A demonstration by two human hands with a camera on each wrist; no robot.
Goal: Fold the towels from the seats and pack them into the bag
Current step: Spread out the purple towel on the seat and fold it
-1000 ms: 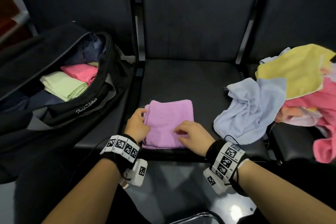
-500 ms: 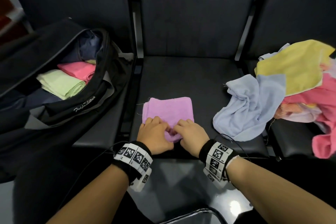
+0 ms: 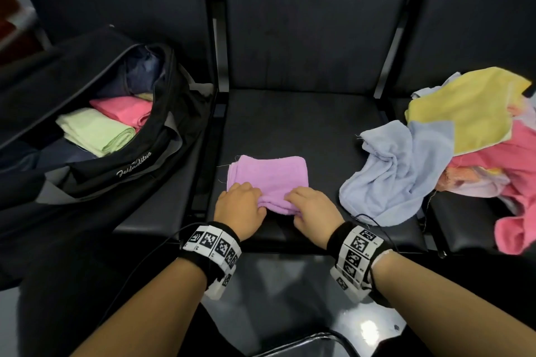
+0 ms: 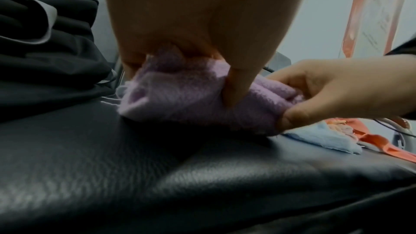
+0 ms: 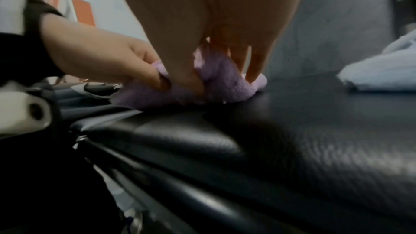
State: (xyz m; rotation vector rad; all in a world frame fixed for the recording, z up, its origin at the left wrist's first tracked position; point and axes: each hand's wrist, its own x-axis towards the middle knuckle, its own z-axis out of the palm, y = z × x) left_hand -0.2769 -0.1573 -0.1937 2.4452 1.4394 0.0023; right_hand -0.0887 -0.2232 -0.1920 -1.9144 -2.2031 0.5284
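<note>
A folded lilac towel (image 3: 269,177) lies on the middle black seat (image 3: 290,124). My left hand (image 3: 242,206) grips its near left edge, and my right hand (image 3: 311,207) grips its near right edge, the near edge bunched up between them. In the left wrist view the lilac towel (image 4: 180,99) is pinched under my left fingers (image 4: 234,84), with my right hand (image 4: 326,92) holding its other end. In the right wrist view the lilac towel (image 5: 216,84) is squeezed between thumb and fingers. The open black bag (image 3: 95,153) lies on the left seat.
Inside the bag lie a folded green towel (image 3: 95,130) and a pink one (image 3: 124,107). A crumpled light blue towel (image 3: 397,171) lies on the middle seat's right side. Yellow (image 3: 467,107) and pink (image 3: 504,182) towels are heaped on the right seat.
Both hands slid from the towel's sides to its near edge and took hold of it. The near edge has lifted and bunched, so the visible towel looks shorter.
</note>
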